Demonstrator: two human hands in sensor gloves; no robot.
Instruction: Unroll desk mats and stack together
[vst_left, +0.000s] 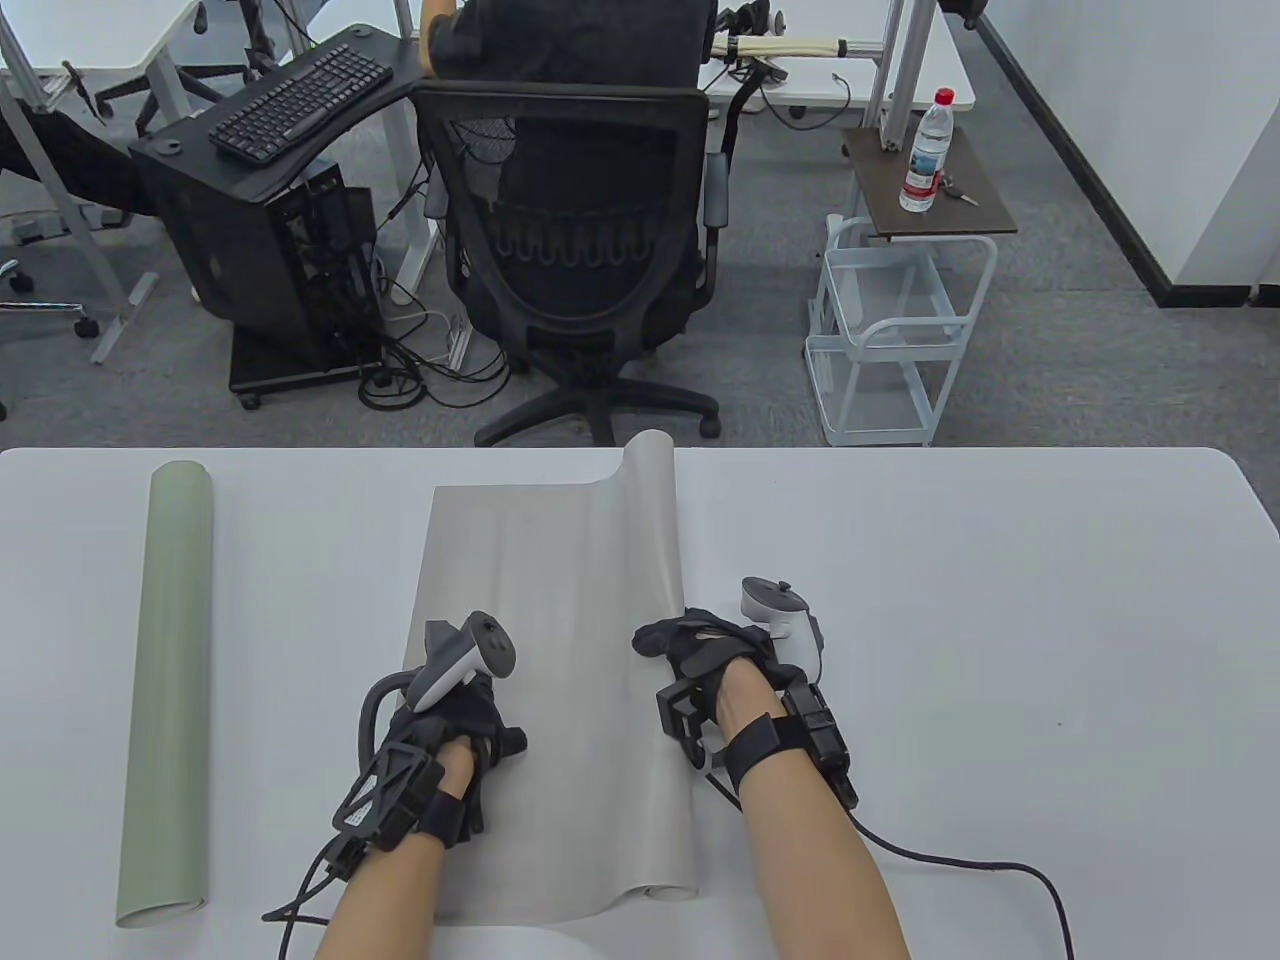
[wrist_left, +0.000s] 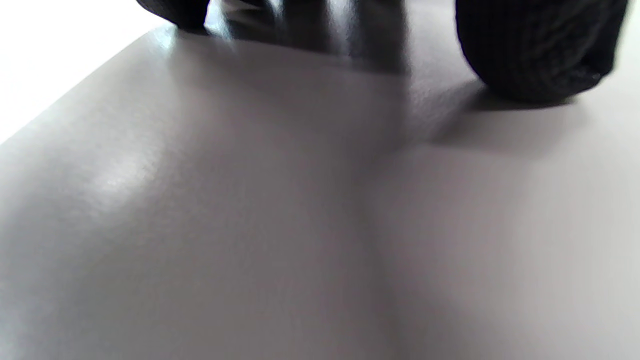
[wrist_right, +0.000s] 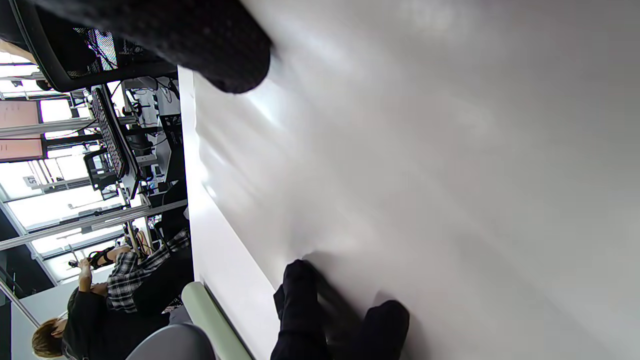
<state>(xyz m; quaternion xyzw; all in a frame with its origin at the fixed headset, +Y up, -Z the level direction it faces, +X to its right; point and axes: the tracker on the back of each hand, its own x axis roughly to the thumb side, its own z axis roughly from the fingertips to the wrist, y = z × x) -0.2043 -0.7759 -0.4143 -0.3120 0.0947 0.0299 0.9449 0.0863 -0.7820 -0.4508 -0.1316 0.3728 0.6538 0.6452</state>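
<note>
At centre frame our left hand presses flat on the grey mat, holding nothing. Our right hand grips its curled right edge. The green mat lies rolled at left on the table.

Matt, finely textured grey mat, smooth matt green mat, smooth white table

Office workspace beyond white table.
Grey carpet floor; black mesh chair centred; black desk with keyboard at left; white wire cart at right, carrying water bottle on brown top.
</note>
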